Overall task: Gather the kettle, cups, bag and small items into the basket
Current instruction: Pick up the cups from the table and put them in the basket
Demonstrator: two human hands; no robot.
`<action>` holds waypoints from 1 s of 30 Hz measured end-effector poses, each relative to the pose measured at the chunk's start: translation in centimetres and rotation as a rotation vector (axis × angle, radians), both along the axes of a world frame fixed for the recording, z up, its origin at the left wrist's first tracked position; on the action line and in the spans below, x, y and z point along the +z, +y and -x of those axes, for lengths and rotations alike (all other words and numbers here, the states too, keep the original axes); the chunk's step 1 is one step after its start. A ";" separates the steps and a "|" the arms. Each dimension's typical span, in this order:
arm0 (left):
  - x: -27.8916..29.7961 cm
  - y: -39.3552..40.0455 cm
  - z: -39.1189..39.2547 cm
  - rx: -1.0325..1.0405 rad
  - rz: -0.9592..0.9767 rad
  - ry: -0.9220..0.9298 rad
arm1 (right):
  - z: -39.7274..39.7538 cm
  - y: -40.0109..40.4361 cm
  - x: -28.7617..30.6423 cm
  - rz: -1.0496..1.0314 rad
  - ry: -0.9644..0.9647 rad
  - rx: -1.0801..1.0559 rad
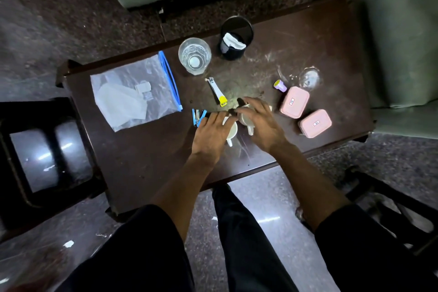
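Note:
Two white cups stand side by side on the dark wooden table (154,161). My left hand (211,134) lies over the left cup (233,131), and my right hand (260,123) covers the right cup (245,118); both hands have spread fingers resting on the rims. A clear zip bag (132,92) with a blue seal lies at the table's left. Nail clippers (216,90) with a yellow end lie just beyond my hands. A blue stapler (198,117) sits by my left fingertips. No kettle and no basket can be made out with certainty.
A glass of water (194,55) and a black mesh holder (234,39) stand at the far edge. Two pink lidded boxes (294,102) (315,123) and a small purple-yellow item (280,85) lie to the right. A dark stool (45,152) is on the left, sofas behind and right.

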State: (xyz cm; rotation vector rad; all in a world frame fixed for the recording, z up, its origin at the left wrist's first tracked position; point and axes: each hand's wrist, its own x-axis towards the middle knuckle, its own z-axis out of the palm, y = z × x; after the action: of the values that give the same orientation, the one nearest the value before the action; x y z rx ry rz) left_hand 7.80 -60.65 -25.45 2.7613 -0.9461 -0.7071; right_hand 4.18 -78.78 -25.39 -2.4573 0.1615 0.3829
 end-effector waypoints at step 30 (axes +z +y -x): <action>17.8 17.3 -2.3 0.503 0.181 0.078 | -5.3 19.3 15.8 0.043 0.060 -0.058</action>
State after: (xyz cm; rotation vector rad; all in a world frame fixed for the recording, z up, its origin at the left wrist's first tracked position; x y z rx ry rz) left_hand 10.14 -43.37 -7.62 2.6195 -0.2588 -0.5988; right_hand 9.46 -59.48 -9.57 -2.4788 0.2691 0.4322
